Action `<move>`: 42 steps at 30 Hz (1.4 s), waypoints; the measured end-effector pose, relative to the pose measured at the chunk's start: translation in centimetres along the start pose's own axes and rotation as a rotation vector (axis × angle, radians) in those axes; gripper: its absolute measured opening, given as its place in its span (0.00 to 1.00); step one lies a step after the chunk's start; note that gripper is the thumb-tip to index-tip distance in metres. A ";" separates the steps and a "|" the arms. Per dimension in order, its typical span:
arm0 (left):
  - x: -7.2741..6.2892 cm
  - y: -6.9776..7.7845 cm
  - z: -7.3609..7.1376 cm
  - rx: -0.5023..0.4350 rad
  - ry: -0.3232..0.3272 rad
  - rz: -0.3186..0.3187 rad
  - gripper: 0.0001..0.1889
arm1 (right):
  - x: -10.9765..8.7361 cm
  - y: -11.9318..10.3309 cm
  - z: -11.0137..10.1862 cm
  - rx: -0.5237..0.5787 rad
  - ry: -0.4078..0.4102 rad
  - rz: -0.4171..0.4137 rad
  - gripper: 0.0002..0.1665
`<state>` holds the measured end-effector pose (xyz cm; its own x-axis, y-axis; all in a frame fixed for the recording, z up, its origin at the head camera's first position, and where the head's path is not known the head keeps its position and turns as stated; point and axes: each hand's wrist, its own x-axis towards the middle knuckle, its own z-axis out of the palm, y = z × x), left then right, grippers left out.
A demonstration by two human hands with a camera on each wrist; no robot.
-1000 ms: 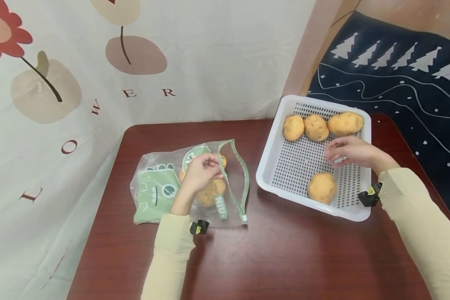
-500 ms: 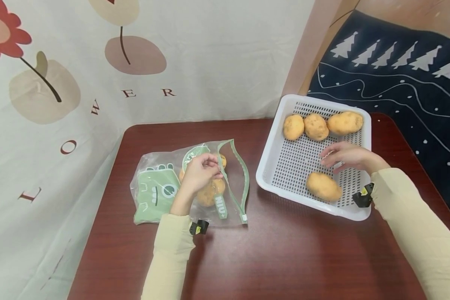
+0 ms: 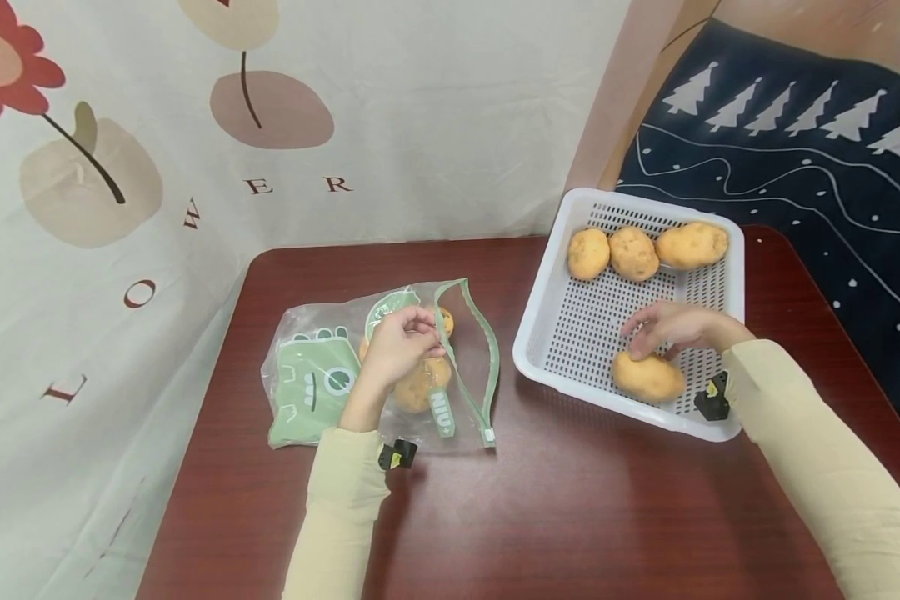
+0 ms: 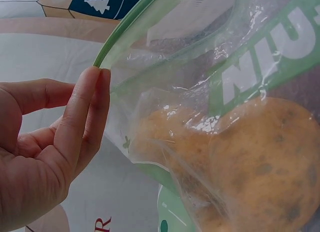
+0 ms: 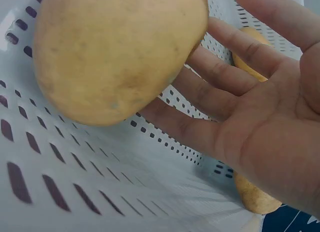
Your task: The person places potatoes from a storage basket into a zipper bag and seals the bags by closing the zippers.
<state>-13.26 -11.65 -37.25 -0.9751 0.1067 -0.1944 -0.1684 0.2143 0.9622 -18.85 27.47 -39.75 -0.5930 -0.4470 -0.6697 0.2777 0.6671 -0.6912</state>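
Note:
On the left of the head view, my left hand (image 3: 405,343) pinches the green zip edge of a clear zip bag (image 4: 165,82) between thumb and fingertips. Several potatoes (image 4: 270,157) show through the plastic, and the bag's mouth gapes to the right. Over the white basket (image 3: 528,333), my right hand (image 3: 678,327) is at the far side of a single oblong potato (image 3: 648,377). In the right wrist view its fingers (image 5: 215,72) are fairly straight, with the tips passing behind that potato (image 5: 115,52); the thumb stands apart from it.
Along the basket's back wall lie three more potatoes, a left one (image 3: 588,254), a middle one (image 3: 633,253) and a right one (image 3: 692,245). A patterned white cloth (image 3: 450,125) hangs behind the dark red table (image 3: 540,517). Navy tree-print cloth (image 3: 795,183) is at the right.
My right hand has come down and leftward to the near potato. That potato has turned from a round outline to an oblong one. The left hand and bag have stayed still.

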 end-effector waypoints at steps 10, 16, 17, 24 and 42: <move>0.0 0.0 -0.1 -0.002 -0.004 0.001 0.08 | 0.5 0.2 0.2 -0.037 0.001 0.028 0.34; 0.0 0.0 -0.1 -0.003 -0.005 0.003 0.08 | 0.4 0.1 0.2 -0.032 -0.026 0.041 0.35; -0.1 0.0 -0.1 -0.004 -0.006 0.005 0.08 | 0.4 0.2 0.2 -0.030 -0.032 0.041 0.36; -0.1 0.0 -0.2 -0.002 -0.004 0.018 0.08 | 0.5 0.4 0.2 -0.021 -0.036 0.043 0.35; -0.1 0.1 -0.1 -0.016 0.003 0.007 0.09 | 0.5 0.2 0.0 -0.059 0.130 0.037 0.34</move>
<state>-13.18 -11.77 -37.13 -0.9766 0.1051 -0.1874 -0.1641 0.1984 0.9663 -19.05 27.36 -40.19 -0.6772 -0.3430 -0.6510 0.2583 0.7176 -0.6468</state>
